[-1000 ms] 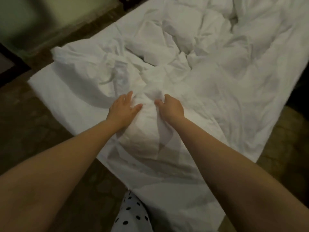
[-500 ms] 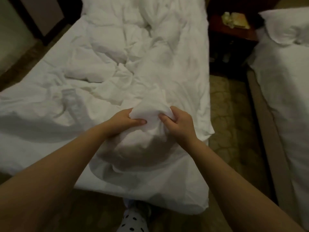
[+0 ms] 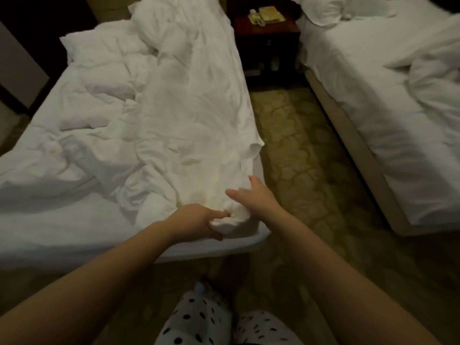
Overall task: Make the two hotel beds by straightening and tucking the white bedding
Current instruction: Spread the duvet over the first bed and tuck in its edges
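Standing at the near right corner of the left bed (image 3: 62,232). Clamping a bunched corner of the white bedding (image 3: 199,120) in the left hand (image 3: 196,221), fingers (image 3: 222,214) and thumb curled tight round the wad, right on the mattress edge. Holding the right hand (image 3: 258,197) just beside it, fingers (image 3: 252,180) straight and spread, gripping nothing; resting on the cloth or hovering just over it, cannot tell which.

Judging this as the squaring-up of the foot corner, early in the job. Best to loosen the wad first and find the true corner seam. Then pinch with both hands, apart along the hem, and draw toward the near edge, low and level. Keep the pull even, to flatten the long creases on the right half. Pull in the loose flap (image 3: 254,148) overhanging the right side above the patterned floor (image 3: 298,158) before any tucking.

Farther off, a crumpled heap (image 3: 99,108) across the left half and a pillow (image 3: 99,46) at the far end. Beyond, a dark nightstand (image 3: 266,41) between the beds. Off to the right, the right bed (image 3: 373,108) unmade too, cover (image 3: 435,83) rumpled.
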Tool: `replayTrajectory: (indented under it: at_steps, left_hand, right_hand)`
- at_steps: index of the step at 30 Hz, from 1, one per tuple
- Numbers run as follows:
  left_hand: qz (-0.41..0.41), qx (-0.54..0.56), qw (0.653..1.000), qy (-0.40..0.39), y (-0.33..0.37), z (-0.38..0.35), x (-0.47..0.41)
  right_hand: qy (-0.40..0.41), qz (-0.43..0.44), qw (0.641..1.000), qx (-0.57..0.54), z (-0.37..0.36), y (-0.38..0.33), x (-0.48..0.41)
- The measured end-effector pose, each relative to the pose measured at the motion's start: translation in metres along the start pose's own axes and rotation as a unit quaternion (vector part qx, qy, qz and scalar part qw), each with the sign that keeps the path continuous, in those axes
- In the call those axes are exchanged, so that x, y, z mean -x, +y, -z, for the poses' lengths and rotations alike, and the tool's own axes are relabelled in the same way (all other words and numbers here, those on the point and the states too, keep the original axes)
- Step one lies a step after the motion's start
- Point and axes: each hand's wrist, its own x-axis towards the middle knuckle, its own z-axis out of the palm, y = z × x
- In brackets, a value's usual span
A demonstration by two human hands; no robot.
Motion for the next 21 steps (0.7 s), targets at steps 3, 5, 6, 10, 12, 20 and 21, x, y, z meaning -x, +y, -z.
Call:
replayTrajectory:
  at_steps: [3, 5, 6, 10, 12, 20, 21]
  left_hand:
    - [-0.024, -0.03, 0.999, 0.011, 0.012, -0.014, 0.016]
    - [-0.042, -0.047, 0.998, 0.015, 0.015, -0.021, 0.021]
    - [-0.05, -0.065, 0.997, 0.015, 0.016, -0.027, 0.022]
    - [-0.082, -0.118, 0.99, -0.006, 0.019, -0.063, 0.03]
    - [-0.093, -0.137, 0.986, -0.011, 0.015, -0.079, 0.04]
    - [-0.108, -0.144, 0.983, 0.032, -0.025, -0.113, 0.079]
    - [-0.115, -0.149, 0.982, 0.037, -0.028, -0.116, 0.081]
  right_hand:
    - [0.093, 0.018, 0.992, -0.078, 0.0, 0.034, 0.038]
    - [0.141, 0.031, 0.98, -0.137, -0.002, 0.054, 0.061]
    - [0.161, 0.029, 0.972, -0.169, -0.005, 0.063, 0.073]
    - [0.288, -0.042, 0.912, -0.288, -0.025, 0.094, 0.107]
    - [0.328, -0.105, 0.879, -0.331, -0.035, 0.104, 0.119]
    - [0.409, -0.108, 0.865, -0.269, -0.098, 0.139, 0.171]
    - [0.42, -0.106, 0.863, -0.259, -0.105, 0.146, 0.177]
